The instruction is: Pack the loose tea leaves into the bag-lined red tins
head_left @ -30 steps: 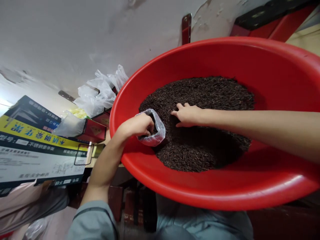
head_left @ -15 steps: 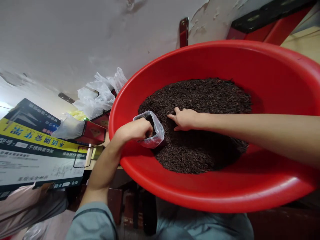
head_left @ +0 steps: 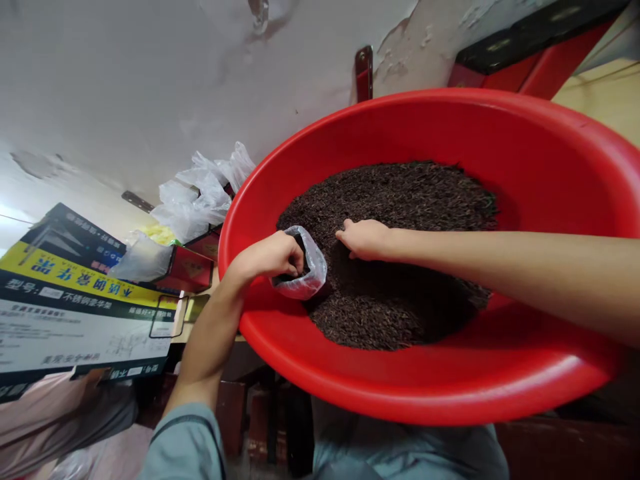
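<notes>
A big red plastic basin [head_left: 430,393] holds a heap of dark, dry, thin strands that look like loose tea leaves [head_left: 395,190]. A clear plastic bag [head_left: 316,270] stands with its mouth open at the heap's left side, dark inside. My left hand [head_left: 280,255] reaches over the bag's near-left rim, fingers curled into its mouth, closed on the bag's edge. Right of the bag, my right hand [head_left: 365,240] lies palm down on the heap, its fingers drawn together and dipping into the tea leaves; the fingertips are partly hidden.
Left of the basin are crumpled clear plastic bags [head_left: 187,203] and a red box [head_left: 190,269]. A printed cardboard box [head_left: 90,300] stands farther left. Behind the basin rises a peeling white wall [head_left: 200,87], with a red and black object [head_left: 530,57] at the back right.
My right hand's fingers have drawn together and sunk into the leaves; before, they were spread. My left hand stays at the bag's mouth. The view has shifted slightly.
</notes>
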Demonstrator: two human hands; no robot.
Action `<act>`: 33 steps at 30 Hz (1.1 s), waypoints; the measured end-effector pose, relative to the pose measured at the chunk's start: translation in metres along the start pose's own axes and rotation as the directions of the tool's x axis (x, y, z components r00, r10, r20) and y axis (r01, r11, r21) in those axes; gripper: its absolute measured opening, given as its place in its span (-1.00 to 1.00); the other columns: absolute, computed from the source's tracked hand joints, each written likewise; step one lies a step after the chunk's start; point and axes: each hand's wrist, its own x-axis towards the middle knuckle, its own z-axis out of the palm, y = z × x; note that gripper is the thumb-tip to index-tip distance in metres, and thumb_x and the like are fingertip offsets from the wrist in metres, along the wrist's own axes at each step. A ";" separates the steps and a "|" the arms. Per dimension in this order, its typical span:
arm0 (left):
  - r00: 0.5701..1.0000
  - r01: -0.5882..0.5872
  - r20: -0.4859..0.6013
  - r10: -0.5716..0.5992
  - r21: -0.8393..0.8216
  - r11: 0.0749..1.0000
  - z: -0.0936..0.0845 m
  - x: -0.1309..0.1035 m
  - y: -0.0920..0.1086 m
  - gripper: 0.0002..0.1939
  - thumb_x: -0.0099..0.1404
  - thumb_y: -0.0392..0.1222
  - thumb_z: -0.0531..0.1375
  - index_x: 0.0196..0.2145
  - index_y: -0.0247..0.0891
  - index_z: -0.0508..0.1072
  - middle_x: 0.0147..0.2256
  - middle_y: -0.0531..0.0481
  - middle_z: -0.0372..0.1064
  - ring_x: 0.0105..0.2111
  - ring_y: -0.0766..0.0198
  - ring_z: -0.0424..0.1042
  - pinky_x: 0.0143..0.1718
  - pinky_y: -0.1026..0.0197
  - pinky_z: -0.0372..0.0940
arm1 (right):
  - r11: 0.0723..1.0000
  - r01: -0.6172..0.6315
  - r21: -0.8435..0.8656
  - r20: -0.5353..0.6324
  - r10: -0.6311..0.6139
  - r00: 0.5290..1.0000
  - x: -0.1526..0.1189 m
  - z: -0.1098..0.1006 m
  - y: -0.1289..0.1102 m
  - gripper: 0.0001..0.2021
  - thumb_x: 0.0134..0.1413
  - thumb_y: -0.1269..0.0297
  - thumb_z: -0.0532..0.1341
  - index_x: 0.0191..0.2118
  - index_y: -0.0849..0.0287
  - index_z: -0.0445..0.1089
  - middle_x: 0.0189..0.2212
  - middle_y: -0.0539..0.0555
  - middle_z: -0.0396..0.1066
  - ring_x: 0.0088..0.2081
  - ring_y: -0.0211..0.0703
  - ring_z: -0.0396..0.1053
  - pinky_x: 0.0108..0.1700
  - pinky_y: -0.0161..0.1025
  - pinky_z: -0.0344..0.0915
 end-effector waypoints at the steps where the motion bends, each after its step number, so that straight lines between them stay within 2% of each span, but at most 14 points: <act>1: 1.000 0.009 -0.007 -0.008 0.008 1.000 0.000 0.000 0.001 -0.83 0.13 -0.46 0.29 -0.41 -0.28 0.66 -0.43 0.01 0.60 -0.43 0.34 0.46 -0.33 0.34 0.23 | 1.000 0.007 -0.002 0.005 -0.007 1.000 -0.001 -0.001 -0.001 -0.52 0.27 0.30 0.27 0.26 0.33 0.36 0.15 0.43 0.35 0.05 0.22 0.53 -0.01 -0.07 0.46; 4: 1.000 0.014 0.020 -0.014 0.002 1.000 -0.003 0.000 0.002 -0.84 0.11 -0.47 0.29 -0.43 -0.29 0.65 -0.46 0.03 0.58 -0.46 0.35 0.43 -0.36 0.34 0.22 | 1.000 0.007 0.002 0.002 -0.007 1.000 -0.006 -0.004 -0.003 -0.52 0.28 0.33 0.24 0.27 0.35 0.36 0.17 0.45 0.34 0.07 0.23 0.52 0.02 -0.06 0.46; 7: 1.000 0.017 -0.010 -0.017 -0.056 0.998 -0.004 0.000 0.004 -0.88 0.13 -0.44 0.31 -0.41 -0.31 0.65 -0.43 0.02 0.59 -0.43 0.36 0.46 -0.31 0.36 0.26 | 1.000 -0.001 0.019 -0.026 0.002 1.000 -0.009 -0.004 -0.007 -0.55 0.30 0.40 0.18 0.26 0.37 0.38 0.16 0.46 0.36 0.07 0.21 0.52 0.03 -0.06 0.46; 10: 1.000 0.002 0.005 -0.002 -0.004 1.000 -0.004 -0.001 0.005 -0.84 0.12 -0.48 0.27 -0.46 -0.31 0.63 -0.49 0.04 0.56 -0.47 0.36 0.43 -0.35 0.36 0.24 | 0.999 -0.011 0.047 -0.038 0.013 0.999 -0.011 -0.004 -0.010 -0.59 0.33 0.50 0.06 0.21 0.36 0.44 0.14 0.45 0.40 0.08 0.15 0.52 0.06 -0.08 0.45; 12: 1.000 0.013 -0.028 -0.012 0.006 1.000 -0.003 -0.001 0.006 -0.82 0.14 -0.48 0.26 -0.41 -0.31 0.65 -0.44 0.02 0.59 -0.44 0.34 0.47 -0.32 0.36 0.27 | 0.998 -0.017 0.066 -0.047 0.020 0.999 -0.012 -0.005 -0.011 -0.59 0.34 0.52 0.03 0.18 0.36 0.46 0.14 0.44 0.42 0.10 0.14 0.51 0.08 -0.08 0.44; 17: 0.979 0.180 -0.122 -0.162 0.151 0.972 0.000 0.001 0.007 -0.70 0.15 -0.51 0.19 -0.31 -0.29 0.69 -0.31 -0.10 0.64 -0.31 0.23 0.57 -0.23 0.32 0.35 | 0.998 -0.009 0.055 -0.044 0.011 0.999 -0.016 -0.007 -0.013 -0.57 0.35 0.51 0.02 0.21 0.39 0.45 0.16 0.47 0.41 0.13 0.15 0.50 0.11 -0.08 0.45; 20: 0.933 0.335 -0.223 -0.283 0.248 0.909 0.003 0.002 0.012 -0.66 0.22 -0.47 0.15 -0.20 -0.28 0.70 -0.22 -0.20 0.65 -0.22 0.13 0.61 -0.17 0.25 0.39 | 0.999 -0.007 0.031 -0.043 0.008 0.999 -0.017 -0.006 -0.013 -0.56 0.35 0.51 0.01 0.23 0.43 0.42 0.16 0.51 0.39 0.13 0.19 0.50 0.10 -0.05 0.45; 22: 0.911 0.399 -0.240 -0.335 0.315 0.861 0.005 0.003 0.015 -0.65 0.25 -0.45 0.12 -0.19 -0.30 0.69 -0.20 -0.28 0.64 -0.18 0.04 0.63 -0.16 0.19 0.41 | 0.999 0.005 0.032 -0.043 -0.003 0.999 -0.016 -0.005 -0.014 -0.57 0.34 0.51 0.02 0.22 0.43 0.43 0.15 0.52 0.39 0.12 0.20 0.50 0.08 -0.03 0.46; 27: 0.918 0.354 -0.275 -0.286 0.240 0.904 0.007 0.006 0.014 -0.63 0.27 -0.43 0.15 -0.08 -0.25 0.68 -0.13 -0.24 0.64 -0.13 0.06 0.63 -0.09 0.20 0.41 | 0.999 -0.003 0.045 -0.029 0.005 1.000 -0.015 -0.004 -0.013 -0.58 0.37 0.49 0.01 0.21 0.39 0.44 0.16 0.49 0.39 0.14 0.19 0.49 0.11 -0.04 0.43; 31: 0.950 0.256 -0.215 -0.227 0.120 0.959 0.004 0.002 0.007 -0.64 0.27 -0.40 0.23 -0.03 -0.20 0.67 -0.09 -0.17 0.65 -0.12 0.13 0.62 -0.06 0.25 0.39 | 0.999 -0.002 0.038 -0.024 0.003 1.000 -0.015 -0.005 -0.013 -0.57 0.37 0.50 0.00 0.21 0.40 0.44 0.15 0.48 0.40 0.13 0.19 0.49 0.10 -0.04 0.44; 33: 0.940 0.262 -0.251 -0.232 0.092 0.961 0.001 -0.003 0.007 -0.65 0.28 -0.38 0.24 -0.03 -0.16 0.67 -0.06 -0.15 0.64 -0.10 0.13 0.62 -0.05 0.24 0.39 | 0.999 0.001 0.034 -0.026 0.000 1.000 -0.015 -0.005 -0.013 -0.57 0.37 0.50 -0.01 0.22 0.41 0.43 0.14 0.48 0.40 0.13 0.19 0.49 0.10 -0.03 0.44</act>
